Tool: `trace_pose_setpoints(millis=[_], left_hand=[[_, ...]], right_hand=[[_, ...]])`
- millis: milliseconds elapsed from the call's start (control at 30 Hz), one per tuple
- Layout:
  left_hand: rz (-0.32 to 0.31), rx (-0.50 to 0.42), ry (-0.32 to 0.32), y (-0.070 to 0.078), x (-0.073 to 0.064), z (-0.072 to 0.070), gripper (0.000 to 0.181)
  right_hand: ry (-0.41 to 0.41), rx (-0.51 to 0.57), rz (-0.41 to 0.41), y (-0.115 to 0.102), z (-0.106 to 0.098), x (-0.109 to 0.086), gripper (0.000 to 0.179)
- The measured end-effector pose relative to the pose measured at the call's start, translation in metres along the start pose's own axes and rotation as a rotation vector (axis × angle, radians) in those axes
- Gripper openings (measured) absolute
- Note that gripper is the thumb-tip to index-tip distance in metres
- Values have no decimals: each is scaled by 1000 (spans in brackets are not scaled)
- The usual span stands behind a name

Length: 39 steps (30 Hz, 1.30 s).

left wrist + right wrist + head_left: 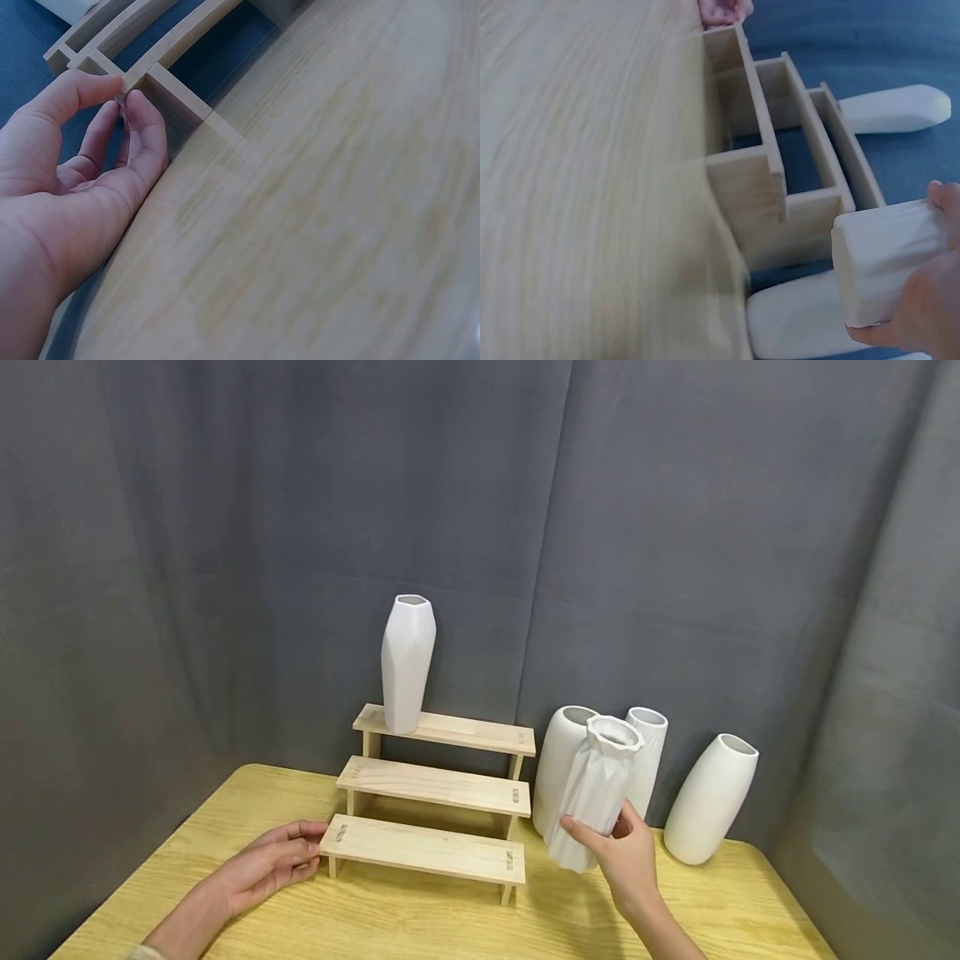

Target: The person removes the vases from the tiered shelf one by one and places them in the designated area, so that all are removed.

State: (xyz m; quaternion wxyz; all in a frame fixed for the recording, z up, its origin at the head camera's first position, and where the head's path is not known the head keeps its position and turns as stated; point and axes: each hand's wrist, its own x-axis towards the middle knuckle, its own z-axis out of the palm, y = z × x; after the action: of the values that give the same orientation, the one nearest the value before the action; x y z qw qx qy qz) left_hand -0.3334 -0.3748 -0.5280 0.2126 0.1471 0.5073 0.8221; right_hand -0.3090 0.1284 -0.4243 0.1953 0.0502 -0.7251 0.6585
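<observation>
A white pleated vase (600,785) is gripped by my right hand (630,856) above the table, right of the stand, tilted slightly. In the right wrist view, the vase's base (847,274) faces the camera. My left hand (273,864) pinches the left end of the lowest step on a three-step wooden stand (423,847); thumb and fingertips meet at that corner in the left wrist view (120,86). A tall white faceted vase (407,664) stands upright at the left of the top step.
Behind the held vase stand a wide white vase (555,764) and a slimmer one (648,760), both partly hidden. Farther right is a white rounded vase (708,802). A grey curtain (300,543) hangs behind the wood-grain table (405,931).
</observation>
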Motion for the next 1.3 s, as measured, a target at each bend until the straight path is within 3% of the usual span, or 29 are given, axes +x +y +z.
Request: trace_pose_setpoints(millis=[433,700,967,1133,1300], left_hand=[[0,-14,-15,0,-1,-1,29],[9,0,4,2,0,0,28],[4,21,-3,2,1,3,28],[8,20,-2,2,0,2,28],[14,11,0,2,0,1,28]], right_hand=[[87,-83,118,29,-26,7,66],[165,-52,143,47,-40,18,69],[164,-100,155,62,-61,22,81],[162,-65,149,66,-64,25,83],[172,-95,146,69,-64,27,87]])
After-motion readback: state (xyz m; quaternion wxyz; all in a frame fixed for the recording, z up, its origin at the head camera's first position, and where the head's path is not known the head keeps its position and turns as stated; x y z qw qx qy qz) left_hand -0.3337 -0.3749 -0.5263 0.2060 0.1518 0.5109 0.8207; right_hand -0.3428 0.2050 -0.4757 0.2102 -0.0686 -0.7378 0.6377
